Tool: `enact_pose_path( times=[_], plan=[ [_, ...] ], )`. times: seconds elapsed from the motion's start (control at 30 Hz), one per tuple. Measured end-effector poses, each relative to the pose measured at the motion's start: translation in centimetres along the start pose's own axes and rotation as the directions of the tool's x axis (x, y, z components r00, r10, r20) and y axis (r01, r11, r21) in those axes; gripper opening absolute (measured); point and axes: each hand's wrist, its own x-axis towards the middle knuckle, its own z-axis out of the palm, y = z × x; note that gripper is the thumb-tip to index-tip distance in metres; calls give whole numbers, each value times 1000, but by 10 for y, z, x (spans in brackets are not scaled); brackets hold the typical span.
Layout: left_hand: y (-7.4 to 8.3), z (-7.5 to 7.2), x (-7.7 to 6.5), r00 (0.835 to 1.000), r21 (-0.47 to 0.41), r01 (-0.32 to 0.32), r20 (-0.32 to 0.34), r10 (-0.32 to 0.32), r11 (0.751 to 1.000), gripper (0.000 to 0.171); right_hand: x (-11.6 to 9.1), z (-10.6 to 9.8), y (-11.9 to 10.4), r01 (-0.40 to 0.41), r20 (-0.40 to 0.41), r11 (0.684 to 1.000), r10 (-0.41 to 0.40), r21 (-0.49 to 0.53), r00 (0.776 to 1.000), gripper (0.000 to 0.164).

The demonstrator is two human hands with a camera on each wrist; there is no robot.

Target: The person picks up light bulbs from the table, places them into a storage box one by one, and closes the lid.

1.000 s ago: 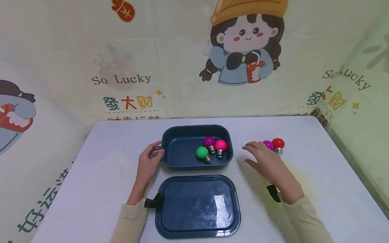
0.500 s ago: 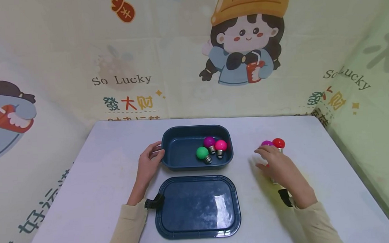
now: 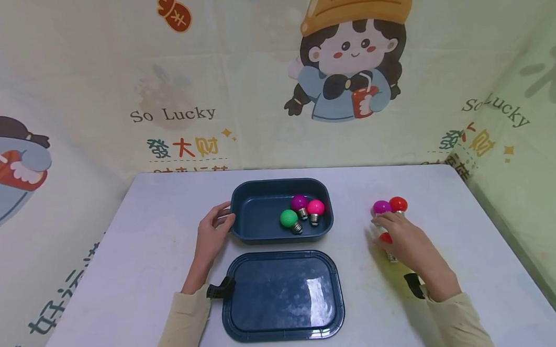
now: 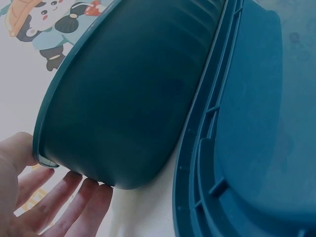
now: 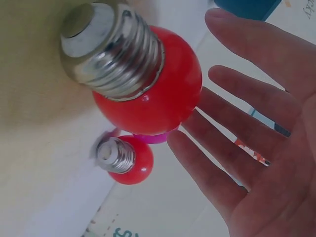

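Observation:
A dark blue rectangular container stands at the back middle of the table. My left hand holds its left end, thumb over the rim and fingers against the outer wall. Inside are a purple bulb, a pink bulb and a green bulb, all with metal screw bases. My right hand is spread over the loose bulbs on the right. A red bulb lies close beside its fingers, partly covered in the head view. Beyond it lie a second red bulb and a purple bulb.
A dark blue lid lies flat on the white table, just in front of the container and close to the left wrist strap. A printed cloth with cartoon figures hangs behind the table.
My right hand has moved right, away from the container, and come over the loose bulbs, with the nearer red bulb now partly showing. My left hand and the container stay in place.

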Motion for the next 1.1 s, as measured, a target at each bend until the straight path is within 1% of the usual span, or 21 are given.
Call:
enact_pose_path(
  times=[0.23,0.4,0.57,0.63,0.83,1.1],
  plan=[
    [1,0,0,1000,19,2,-8,-2,1000,39,-4,1,4,-14,22,1000,13,21,1000,51],
    [0,0,-1,1000,12,2,-7,-2,1000,39,-5,2,5,-7,29,1000,6,25,1000,50],
    [1,0,-2,1000,4,1,-7,-1,1000,39,-6,2,6,-33,68,999,30,41,997,47],
    [2,0,-2,1000,8,-1,-7,1,1000,39,-6,2,6,-45,85,998,41,46,996,44],
    [2,1,-2,1000,14,-1,-8,2,1000,39,-6,3,9,-44,112,997,37,57,993,34],
    [2,0,-1,1000,3,1,-2,-1,1000,39,-1,-2,7,-18,94,999,14,41,995,40]
  ],
)
